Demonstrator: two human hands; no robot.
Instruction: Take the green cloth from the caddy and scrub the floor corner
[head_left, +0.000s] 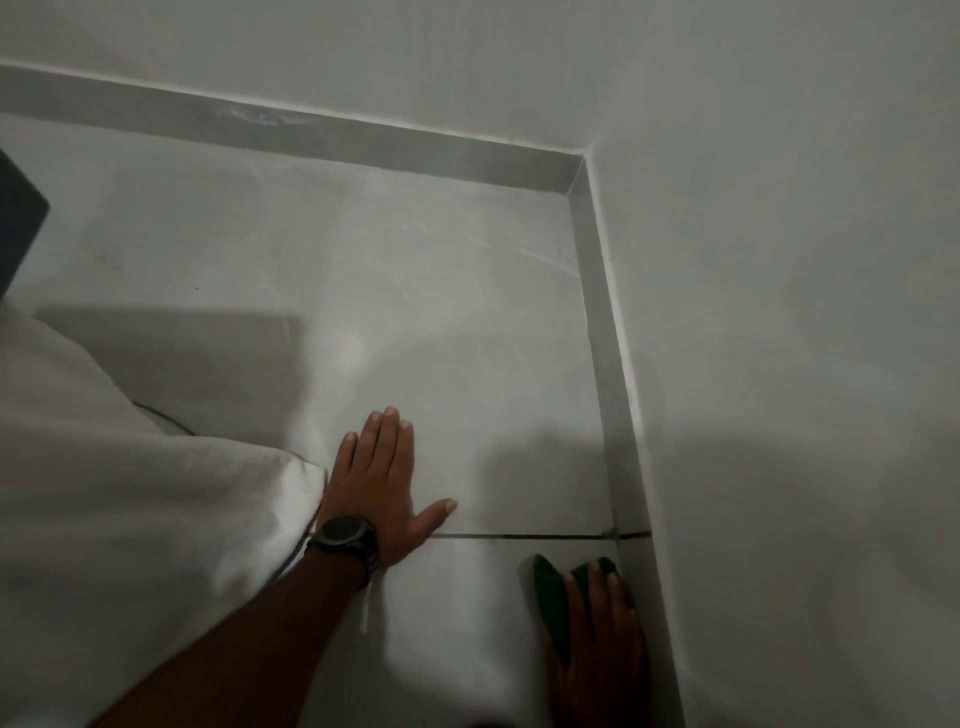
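A green cloth (549, 592) lies flat on the pale floor tile at the lower right, beside the grey skirting of the right wall. My right hand (602, 639) presses down on it, fingers over its far edge; most of the cloth is hidden under the hand. My left hand (387, 483), with a dark watch on the wrist, rests flat on the tile with fingers spread and holds nothing. The floor corner (574, 192) sits far ahead at the upper right, where the two skirtings meet. No caddy is in view.
White fabric (130, 493) covers the lower left of the view. A dark object (18, 223) pokes in at the left edge. A dark grout line (519, 536) runs across the tiles between my hands. Grey skirting (602, 322) lines both walls.
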